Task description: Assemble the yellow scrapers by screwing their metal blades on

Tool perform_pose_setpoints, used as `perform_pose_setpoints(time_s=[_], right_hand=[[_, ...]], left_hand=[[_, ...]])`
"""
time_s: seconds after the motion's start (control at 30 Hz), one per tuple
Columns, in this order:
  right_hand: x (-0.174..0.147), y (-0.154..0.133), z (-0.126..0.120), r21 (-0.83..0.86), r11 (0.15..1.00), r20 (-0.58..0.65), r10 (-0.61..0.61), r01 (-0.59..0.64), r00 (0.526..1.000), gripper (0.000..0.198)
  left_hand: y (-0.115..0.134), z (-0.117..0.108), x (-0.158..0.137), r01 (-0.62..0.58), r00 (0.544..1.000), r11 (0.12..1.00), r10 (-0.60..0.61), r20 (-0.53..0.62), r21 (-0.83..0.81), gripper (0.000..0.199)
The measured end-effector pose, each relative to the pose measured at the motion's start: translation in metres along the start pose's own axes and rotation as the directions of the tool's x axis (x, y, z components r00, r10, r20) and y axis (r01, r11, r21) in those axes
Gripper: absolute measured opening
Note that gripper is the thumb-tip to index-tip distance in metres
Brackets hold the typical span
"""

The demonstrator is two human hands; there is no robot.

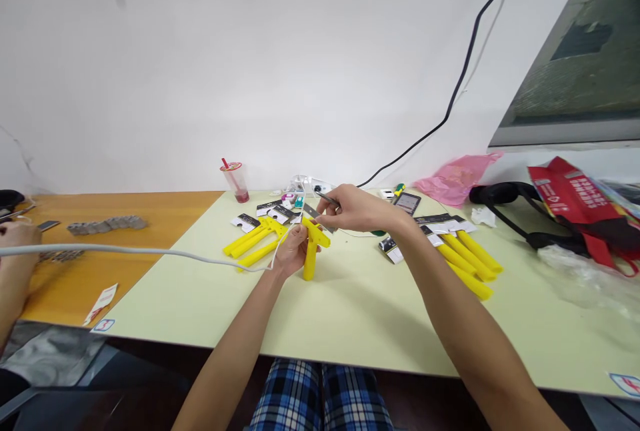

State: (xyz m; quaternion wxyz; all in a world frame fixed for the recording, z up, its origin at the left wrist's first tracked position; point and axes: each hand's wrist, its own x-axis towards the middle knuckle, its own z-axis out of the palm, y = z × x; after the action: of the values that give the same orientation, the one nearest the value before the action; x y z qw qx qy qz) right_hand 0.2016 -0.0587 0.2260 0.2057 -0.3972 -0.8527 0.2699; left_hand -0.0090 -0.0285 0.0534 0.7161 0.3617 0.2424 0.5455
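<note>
My left hand (293, 252) is closed around a yellow plastic tool (311, 261) with a wide head and a round handle pointing down. Just above its head, my right hand (350, 207) pinches a slim dark tool (327, 199), whose kind I cannot make out. A thin grey flat piece (310, 211) shows between the hands, partly hidden by the fingers. Left of my left hand lie several yellow tools (255, 237) of the same sort near black-and-white printed cards (246, 222). More yellow handles (463, 257) with cards lie to the right of my right forearm.
A white cable (200, 259) crosses in front of my left wrist. Along the wall stand a cup with red drink (236, 184), a power strip (305, 185), a phone (407, 203) and a pink bag (457, 177). A red bag (583, 197) lies right. Another person's hand (17, 237) is left.
</note>
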Motion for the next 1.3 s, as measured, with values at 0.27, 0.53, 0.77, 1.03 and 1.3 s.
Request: perform_pose_setpoints(time_s=[0.27,0.53,0.77,1.03,1.3], right_hand=[[0.0029,-0.0035,0.0075,0.054,0.998,0.075,0.03,-0.034,0.997,0.021],[0.0011,-0.0078,0.0056,0.046,0.998,0.041,0.038,-0.04,0.998,0.024],[0.0019,-0.0072,0.0068,0.041,0.998,0.031,0.046,-0.047,0.998,0.022],[0.0018,-0.0075,0.0081,0.008,0.999,0.036,0.032,-0.033,0.999,0.014],[0.0022,-0.006,0.0088,-0.032,0.999,0.074,-0.004,0.007,0.997,0.013]], left_hand=[[-0.0003,-0.0019,0.0014,0.03,0.999,0.997,-0.033,0.041,0.068,0.044],[-0.0013,-0.0048,0.0025,0.027,0.998,0.997,-0.031,0.055,0.075,0.047],[-0.0008,-0.0024,0.0015,0.025,0.999,1.0,-0.026,0.029,0.018,0.041],[-0.0012,-0.0043,0.0014,0.021,0.999,0.999,-0.023,0.038,0.05,0.042],[-0.0002,-0.0023,0.0001,0.023,1.0,0.999,-0.023,-0.008,0.035,0.035]])
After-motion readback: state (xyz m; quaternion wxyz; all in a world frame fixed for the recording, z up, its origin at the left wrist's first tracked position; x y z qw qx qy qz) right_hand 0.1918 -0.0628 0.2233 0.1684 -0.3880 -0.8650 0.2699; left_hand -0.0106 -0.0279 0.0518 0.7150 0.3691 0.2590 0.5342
